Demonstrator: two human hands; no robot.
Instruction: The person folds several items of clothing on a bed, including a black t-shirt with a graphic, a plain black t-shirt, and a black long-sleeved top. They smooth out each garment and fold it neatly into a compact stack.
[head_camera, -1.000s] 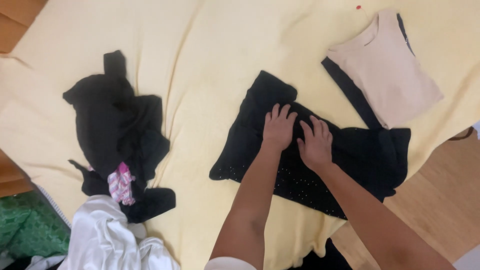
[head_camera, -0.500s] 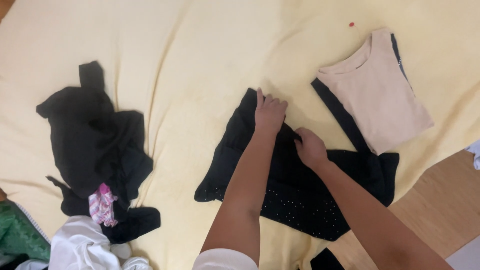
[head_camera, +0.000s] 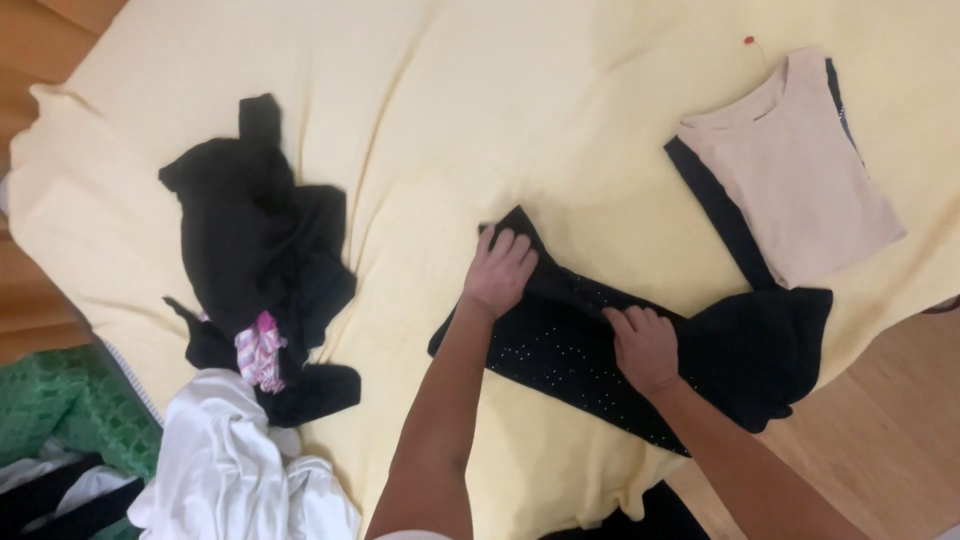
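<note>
Left hand and right hand flat, fingers spread, pressing black dotted garment on yellow sheet; grip unclosed.

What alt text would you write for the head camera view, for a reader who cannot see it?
Two bare hands, left hand and right hand, press flat on a black studded garment spread on a pale yellow sheet. A folded beige top lies at upper right; a heap of black clothes and white cloth lie at left.
</note>
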